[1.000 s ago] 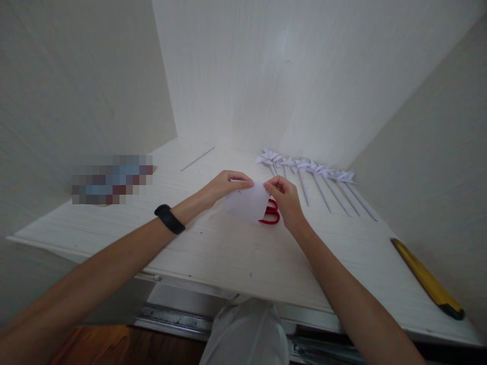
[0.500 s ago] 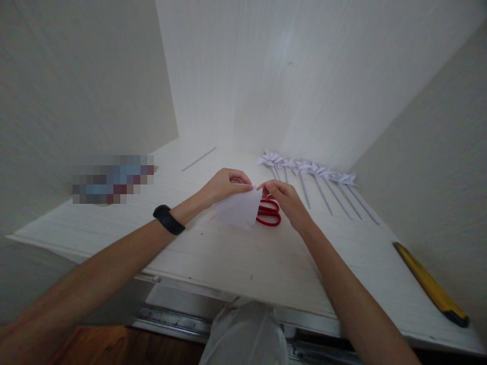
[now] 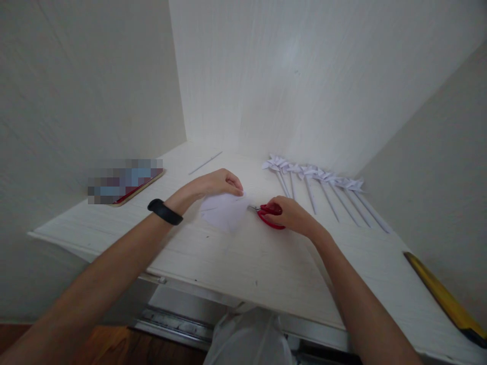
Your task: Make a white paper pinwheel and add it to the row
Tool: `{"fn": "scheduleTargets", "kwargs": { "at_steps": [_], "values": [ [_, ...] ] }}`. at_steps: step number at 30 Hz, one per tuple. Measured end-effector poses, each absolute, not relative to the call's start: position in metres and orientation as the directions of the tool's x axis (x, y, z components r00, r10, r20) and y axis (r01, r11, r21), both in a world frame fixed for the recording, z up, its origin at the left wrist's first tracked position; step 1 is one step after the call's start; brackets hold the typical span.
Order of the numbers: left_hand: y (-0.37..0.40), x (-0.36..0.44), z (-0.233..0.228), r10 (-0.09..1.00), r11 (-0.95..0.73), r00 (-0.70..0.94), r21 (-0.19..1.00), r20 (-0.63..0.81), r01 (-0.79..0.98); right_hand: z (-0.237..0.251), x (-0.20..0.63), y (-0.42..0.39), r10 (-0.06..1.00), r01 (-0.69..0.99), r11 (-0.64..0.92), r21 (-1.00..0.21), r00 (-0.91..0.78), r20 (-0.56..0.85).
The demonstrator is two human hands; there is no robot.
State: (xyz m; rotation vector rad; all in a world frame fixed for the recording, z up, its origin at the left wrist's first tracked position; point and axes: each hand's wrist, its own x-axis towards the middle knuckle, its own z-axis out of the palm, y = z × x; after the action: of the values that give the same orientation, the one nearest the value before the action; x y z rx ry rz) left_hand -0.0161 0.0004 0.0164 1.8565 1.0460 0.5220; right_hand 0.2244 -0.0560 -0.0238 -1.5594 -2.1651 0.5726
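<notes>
Paper (image 3: 222, 213): thin, floppy, tears easily; left hand (image 3: 213, 183) fingers pinch its top edge.
Scissors (image 3: 268, 213): hard, sharp; right hand (image 3: 291, 215) fingers curl over the red handles.

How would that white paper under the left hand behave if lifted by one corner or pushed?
The paper looks like a thin sheet, so it would probably droop if lifted by a corner. It likely weighs almost nothing. The left hand pins only its top edge against the table, so a push might slide or crumple it.
</notes>
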Motion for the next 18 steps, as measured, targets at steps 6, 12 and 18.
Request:
{"fn": "scheduleTargets", "kwargs": {
  "at_steps": [6, 12, 18],
  "values": [
    [0.011, -0.029, 0.016, 0.794, -0.287, 0.605, 0.843, -0.057, 0.456, -0.023, 0.236, -0.050, 0.972, 0.745, 0.233, -0.625, -0.201, 0.122],
    [0.014, -0.031, 0.014, 0.798, -0.337, 0.602, 0.812, -0.023, 0.477, -0.031, 0.237, -0.044, 0.975, 0.700, 0.219, -0.680, -0.185, 0.123],
    [0.019, -0.034, 0.012, 0.803, -0.312, 0.593, 0.811, -0.052, 0.494, -0.029, 0.239, -0.044, 0.968, 0.622, 0.223, -0.751, -0.231, 0.096]
  ]
}}
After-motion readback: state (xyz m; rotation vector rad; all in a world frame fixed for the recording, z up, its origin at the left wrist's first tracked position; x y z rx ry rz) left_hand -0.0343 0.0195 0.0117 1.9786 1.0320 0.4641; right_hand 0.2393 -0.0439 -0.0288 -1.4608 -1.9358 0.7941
